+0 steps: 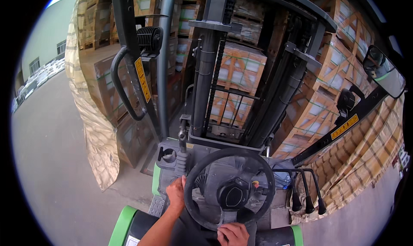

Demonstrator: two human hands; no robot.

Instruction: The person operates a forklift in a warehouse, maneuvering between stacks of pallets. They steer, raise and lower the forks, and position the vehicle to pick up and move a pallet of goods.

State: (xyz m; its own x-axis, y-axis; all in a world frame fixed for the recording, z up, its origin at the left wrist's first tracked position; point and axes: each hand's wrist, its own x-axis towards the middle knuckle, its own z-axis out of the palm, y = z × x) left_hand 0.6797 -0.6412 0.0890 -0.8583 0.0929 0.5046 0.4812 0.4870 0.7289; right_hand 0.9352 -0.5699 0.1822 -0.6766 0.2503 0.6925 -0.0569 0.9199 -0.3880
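I sit at the controls of a forklift with a black steering wheel (269, 190) in front of me. At its left rim is my left hand (175, 193), closed with the thumb pointing up along the rim; its fingertips are hidden. My right hand (233, 235) has its fingers curled over the bottom of the rim. Forward of the left hand stands a lever with a ribbed rubber boot (181, 160). Several black-knobbed levers (309, 203) rise to the right of the wheel, untouched. Beside the column is a small red-and-yellow piece (256, 184).
Beyond the dark mast (205, 78), stacked wooden crates (241, 70) stand ahead, with more crates (316, 104) close on the right. A striped beige tarp (97, 147) hangs at left, another sheet (357, 168) at right. Grey pavement (51, 160) stretches left. A mirror (385, 72) sits upper right.
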